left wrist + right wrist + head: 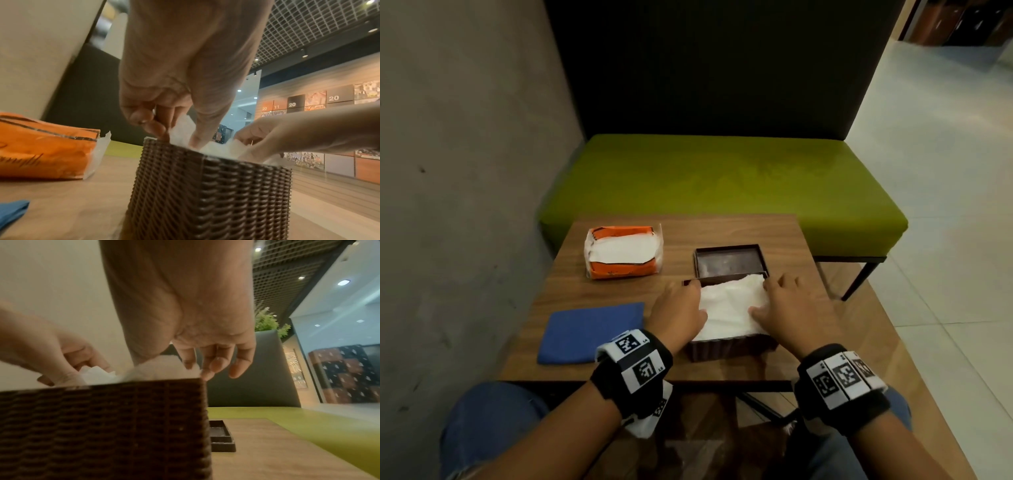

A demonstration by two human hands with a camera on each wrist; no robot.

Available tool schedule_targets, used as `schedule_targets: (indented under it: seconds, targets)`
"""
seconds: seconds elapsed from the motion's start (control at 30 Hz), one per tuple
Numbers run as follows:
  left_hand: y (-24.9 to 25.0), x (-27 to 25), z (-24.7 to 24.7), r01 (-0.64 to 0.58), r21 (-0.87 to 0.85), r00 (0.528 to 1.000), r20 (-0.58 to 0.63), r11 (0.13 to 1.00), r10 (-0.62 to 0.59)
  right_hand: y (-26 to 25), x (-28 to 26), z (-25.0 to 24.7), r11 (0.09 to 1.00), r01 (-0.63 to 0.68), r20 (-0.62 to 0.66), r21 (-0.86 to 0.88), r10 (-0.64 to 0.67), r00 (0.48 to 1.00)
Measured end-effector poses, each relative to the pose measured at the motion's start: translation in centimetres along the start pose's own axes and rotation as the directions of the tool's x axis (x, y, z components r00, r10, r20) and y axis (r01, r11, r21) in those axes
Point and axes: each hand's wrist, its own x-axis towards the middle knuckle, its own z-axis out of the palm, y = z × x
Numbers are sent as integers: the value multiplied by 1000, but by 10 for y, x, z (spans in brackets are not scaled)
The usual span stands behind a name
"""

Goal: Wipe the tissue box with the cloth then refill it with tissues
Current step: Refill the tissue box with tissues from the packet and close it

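A brown woven tissue box (722, 349) (205, 186) (102, 418) stands open near the table's front edge, filled to the rim with white tissues (729, 308) (218, 149). My left hand (690, 301) (170, 128) is at the box's left edge, its curled fingers and thumb pinching the tissues. My right hand (774, 301) (197, 368) is at the right edge, thumb pressing on the tissues and fingers hanging loosely over the far corner. The box's dark lid (729, 262) (221, 434) lies upside down just behind the box. A folded blue cloth (592, 327) (12, 211) lies flat to the left.
An opened orange tissue pack (623, 251) (45, 146) sits at the back left of the small wooden table (774, 233). A green bench (722, 178) stands beyond the table. A grey wall (465, 171) runs along the left, and tiled floor lies to the right.
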Motion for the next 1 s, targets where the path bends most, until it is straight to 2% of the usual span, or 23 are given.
schedule_targets:
  seconds: [0.1, 0.17, 0.23, 0.3, 0.33, 0.4, 0.5, 0.57, 0.67, 0.73, 0.83, 0.9, 1.0]
  targets:
    - [0, 2, 2, -62, 172, 998, -15, 983, 65, -6, 6, 11, 995, -26, 18, -96, 28, 999]
    - [1, -1, 4, -104, 212, 992, -45, 972, 116, -9, 5, 14, 994, -55, -13, -99, 54, 998]
    - [0, -6, 5, -129, 109, 981, -129, 986, 143, -11, -1, 12, 998, -61, -109, -35, 57, 992]
    - [-1, -10, -2, -165, -76, 959, -245, 983, 142, -15, -6, 9, 991, 24, -228, 133, 7, 974]
    - [-2, -10, -6, -172, -158, 955, -267, 972, 126, -19, -6, 8, 973, 83, -233, 216, -31, 972]
    - [-5, -10, -15, -148, -274, 968, -238, 950, 82, -28, -4, 8, 945, 174, -133, 278, -141, 981]
    - [-24, -1, -31, -86, -338, 982, -190, 937, 22, -41, 2, 15, 956, 203, 140, 213, -235, 962]
    - [-50, 12, -41, -62, -335, 978, -210, 940, -10, -45, 6, 23, 967, 191, 248, 167, -228, 942]
    - [-91, 35, -62, 36, -286, 959, -260, 958, -114, -47, 13, 33, 980, 151, 352, 128, -187, 917]
    - [-114, 53, -75, 48, -176, 963, -255, 983, -92, -47, 16, 38, 981, 129, 401, 142, -176, 899]
    - [-141, 84, -79, -46, -17, 987, -156, 999, 43, -46, 18, 42, 981, 122, 428, 151, -176, 886]
    - [-151, 101, -71, -82, 107, 997, -6, 991, 83, -45, 18, 43, 982, 119, 450, 147, -173, 876]
    - [-153, 119, -54, -148, 251, 977, 189, 956, 102, -44, 17, 43, 982, 139, 458, 130, -183, 870]
